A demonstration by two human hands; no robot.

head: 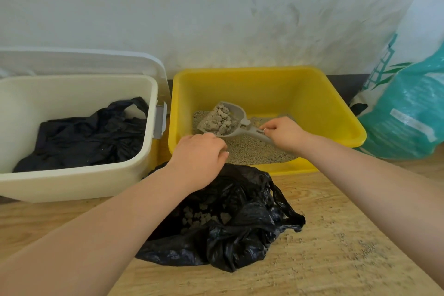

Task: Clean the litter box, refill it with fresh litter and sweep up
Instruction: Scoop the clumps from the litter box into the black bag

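A yellow litter box [324, 103] stands on the floor by the wall, with grey litter [252, 151] along its near side. My right hand [286, 133] grips the handle of a grey scoop [236, 113], which is held above the litter and loaded with clumps [222, 119]. In front of the box lies an open black plastic bag [240, 230] with several clumps inside. My left hand [200, 158] is closed on the bag's upper edge at the box's near rim.
A cream bin [79, 185] with a raised lid and a black bag inside stands to the left. A teal and white litter sack [413, 103] leans on the wall at the right. Loose granules are scattered on the wooden floor [348, 247].
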